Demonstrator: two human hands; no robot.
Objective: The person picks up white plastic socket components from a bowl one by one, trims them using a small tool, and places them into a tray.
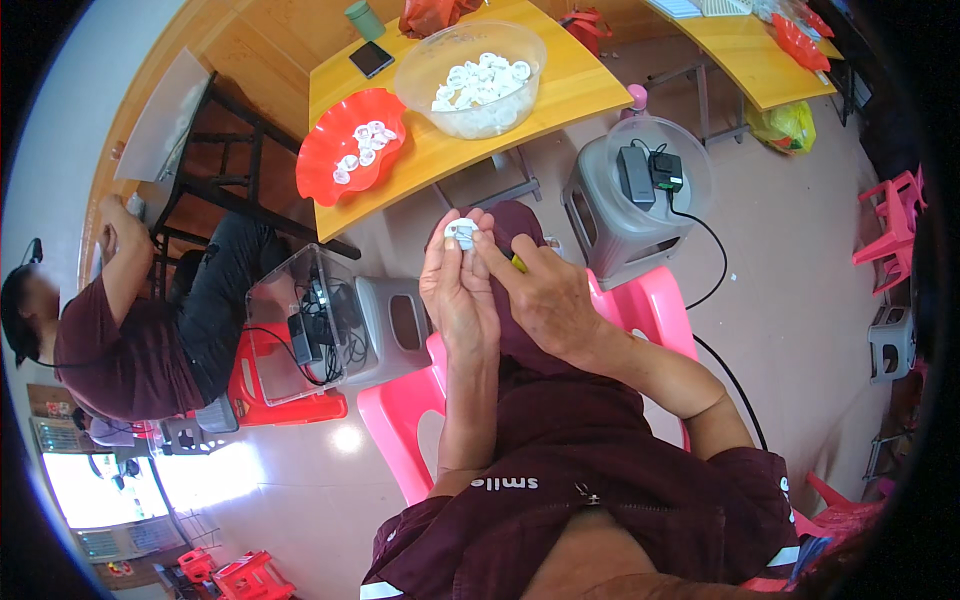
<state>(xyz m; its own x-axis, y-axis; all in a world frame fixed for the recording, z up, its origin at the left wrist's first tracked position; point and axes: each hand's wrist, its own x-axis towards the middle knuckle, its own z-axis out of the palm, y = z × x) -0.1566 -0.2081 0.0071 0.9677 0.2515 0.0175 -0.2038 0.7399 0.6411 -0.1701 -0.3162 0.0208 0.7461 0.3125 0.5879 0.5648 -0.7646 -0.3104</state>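
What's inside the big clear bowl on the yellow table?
The clear bowl holds a heap of small white pieces; the upper ones show, while most beneath are covered, so their number cannot be told.

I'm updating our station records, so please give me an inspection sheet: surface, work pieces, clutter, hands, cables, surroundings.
Surface: yellow table, bearing a clear bowl and a red dish.
Work pieces: small white part in the left hand; pale pieces in both bowl and dish.
Clutter: dark phone, green container and red bag toward the table's far side.
Hands: left holds the part; right hand grips a mostly hidden yellow item, close to it.
Cables: black cable looping from a black device atop a gray stool; tangled cables in a clear box.
Surroundings: seated co-worker at left; pink chair under the person.
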